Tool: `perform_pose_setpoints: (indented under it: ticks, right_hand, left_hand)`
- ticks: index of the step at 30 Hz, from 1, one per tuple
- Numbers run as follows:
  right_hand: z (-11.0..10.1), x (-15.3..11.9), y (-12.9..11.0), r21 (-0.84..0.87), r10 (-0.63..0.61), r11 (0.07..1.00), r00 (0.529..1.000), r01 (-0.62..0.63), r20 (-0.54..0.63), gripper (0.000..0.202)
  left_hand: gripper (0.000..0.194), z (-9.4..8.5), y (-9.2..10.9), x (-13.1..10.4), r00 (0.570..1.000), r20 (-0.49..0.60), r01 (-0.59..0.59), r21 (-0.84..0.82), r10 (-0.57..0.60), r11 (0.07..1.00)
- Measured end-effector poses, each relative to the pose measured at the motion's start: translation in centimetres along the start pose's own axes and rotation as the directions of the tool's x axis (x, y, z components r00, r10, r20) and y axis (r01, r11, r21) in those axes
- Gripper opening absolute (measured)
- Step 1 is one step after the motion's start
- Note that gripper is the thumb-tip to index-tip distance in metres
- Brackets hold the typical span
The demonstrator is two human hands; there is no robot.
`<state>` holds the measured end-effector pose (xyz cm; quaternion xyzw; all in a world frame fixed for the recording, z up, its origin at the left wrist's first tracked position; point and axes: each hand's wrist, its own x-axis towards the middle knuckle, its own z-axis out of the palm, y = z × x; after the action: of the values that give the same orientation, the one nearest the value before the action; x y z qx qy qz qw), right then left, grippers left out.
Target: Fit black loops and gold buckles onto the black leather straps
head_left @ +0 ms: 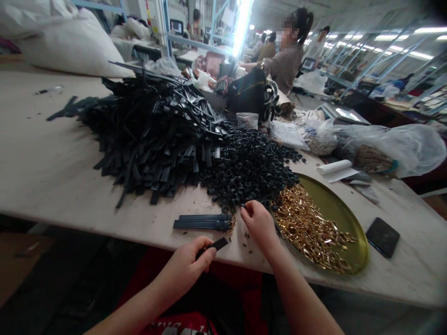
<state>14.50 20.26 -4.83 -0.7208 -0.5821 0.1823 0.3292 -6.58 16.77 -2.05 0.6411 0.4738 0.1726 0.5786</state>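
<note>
Stretching beyond the left hand (pixel 200 255) and right hand (pixel 259 225), the desk (pixel 45 158) bears heaped black straps (pixel 157 135) farther out and a golden tray (pixel 333 202) beside the right; the left grasps a dark strap (pixel 220 243), the right a small black piece (pixel 242 205).

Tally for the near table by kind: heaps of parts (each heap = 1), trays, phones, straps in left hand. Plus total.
Heaps: 3 (black strap heap, black loop heap, gold buckle heap)
Trays: 1 (round tray)
Phones: 1 (dark phone)
Straps in left hand: 1 (short black strap)
Total: 6
</note>
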Motion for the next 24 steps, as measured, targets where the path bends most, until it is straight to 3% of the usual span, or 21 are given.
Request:
perform_pose_setpoints:
  ticks: [2, 4, 6, 8, 13, 16, 20, 24]
  right_hand:
    - [-0.8, -1.5, -1.0, 0.359, 0.072, 0.927, 0.991, -0.109, 0.115, 0.015]
    - [-1.2, -3.2, -2.3, 0.611, 0.106, 0.756, 0.965, -0.234, 0.238, 0.019]
    - [-1.2, -5.0, -3.7, 0.721, 0.102, 0.632, 0.953, -0.285, 0.286, 0.021]
    - [-0.9, -6.5, -4.9, 0.766, 0.086, 0.581, 0.956, -0.277, 0.281, 0.023]
    - [-0.4, -8.5, -6.1, 0.73, 0.072, 0.631, 0.956, -0.263, 0.283, 0.021]
    - [-0.1, -9.1, -6.0, 0.711, 0.087, 0.668, 0.972, -0.221, 0.22, 0.021]
    - [0.5, -10.0, -5.6, 0.7, 0.106, 0.691, 0.983, -0.181, 0.149, 0.02]
    - [0.6, -10.4, -5.2, 0.707, 0.106, 0.662, 0.965, -0.249, 0.24, 0.022]
  left_hand:
    - [0.027, -0.1, 0.4, 0.0, 0.999, -0.041, 0.001, -0.078, -0.004, 0.997]
    - [0.029, 0.0, 0.9, 0.1, 0.999, -0.027, 0.028, -0.212, -0.035, 0.977]
    - [0.031, 0.4, 1.2, 0.1, 0.998, 0.037, 0.067, -0.344, -0.058, 0.936]
    - [0.033, 0.8, 1.1, -0.1, 0.996, 0.076, 0.081, -0.427, -0.053, 0.901]
    - [0.03, 1.7, 0.0, -1.1, 0.998, -0.036, 0.035, -0.39, -0.053, 0.92]
    - [0.027, 2.0, -0.3, -1.8, 0.994, -0.107, -0.017, -0.314, -0.018, 0.949]
    - [0.028, 1.8, 0.0, -2.4, 0.996, -0.082, -0.044, -0.181, 0.029, 0.982]
    - [0.028, 1.3, 0.2, -2.8, 0.993, -0.059, -0.102, 0.02, 0.103, 0.995]
